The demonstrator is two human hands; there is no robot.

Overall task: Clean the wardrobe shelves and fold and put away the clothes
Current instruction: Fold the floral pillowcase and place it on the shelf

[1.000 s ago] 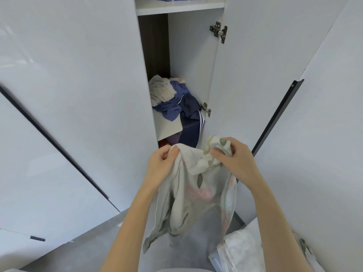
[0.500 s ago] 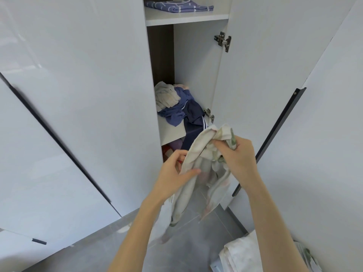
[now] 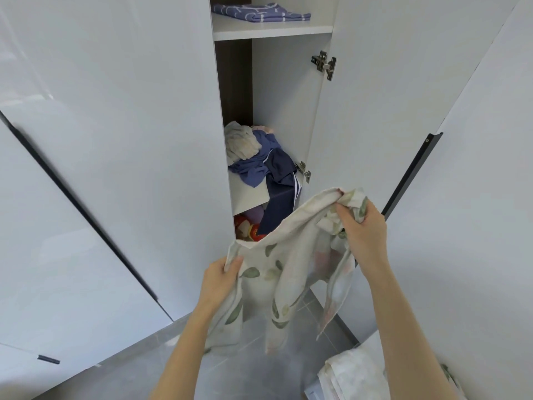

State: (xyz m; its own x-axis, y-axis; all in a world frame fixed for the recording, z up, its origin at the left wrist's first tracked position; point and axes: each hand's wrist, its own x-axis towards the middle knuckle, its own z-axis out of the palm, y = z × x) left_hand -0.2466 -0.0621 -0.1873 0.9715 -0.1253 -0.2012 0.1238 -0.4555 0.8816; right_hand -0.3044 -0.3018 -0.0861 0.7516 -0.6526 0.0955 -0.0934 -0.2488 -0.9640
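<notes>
The wardrobe (image 3: 115, 140) fills most of the view, glossy white with dark strip handles. One narrow compartment stands exposed, its open door (image 3: 375, 96) swung to the right. Grey tiled floor (image 3: 253, 370) shows at the near edge.

In front of that compartment hangs the floral cloth (image 3: 291, 255), pale with green leaves and faint pink. It is stretched in the air between both hands, with its loose ends hanging toward the floor. On the middle shelf (image 3: 248, 194) lies a heap of clothes (image 3: 259, 157), unfolded: a cream piece at the far left, blue ones over it, and a navy striped garment (image 3: 281, 203) spilling over the shelf's near edge. A second floral fabric (image 3: 354, 373) lies low at the near right; what it rests on cannot be seen. The upper shelf (image 3: 271, 31) carries one folded blue cloth (image 3: 259, 14), laid flat. Below the middle shelf, red and purple items (image 3: 251, 223) show partly, too hidden to name.

The left hand (image 3: 219, 281) pinches one corner of the floral cloth low on the left. The right hand (image 3: 363, 235) grips a bunched part of it higher on the right, fingers curled round it.

By my reading the task is at an early stage. One piece looks put away on the upper shelf, and the floral cloth is only being spread for folding. The heap on the middle shelf and the lower compartment are not yet sorted. Nothing here shows whether any shelf has been wiped.
</notes>
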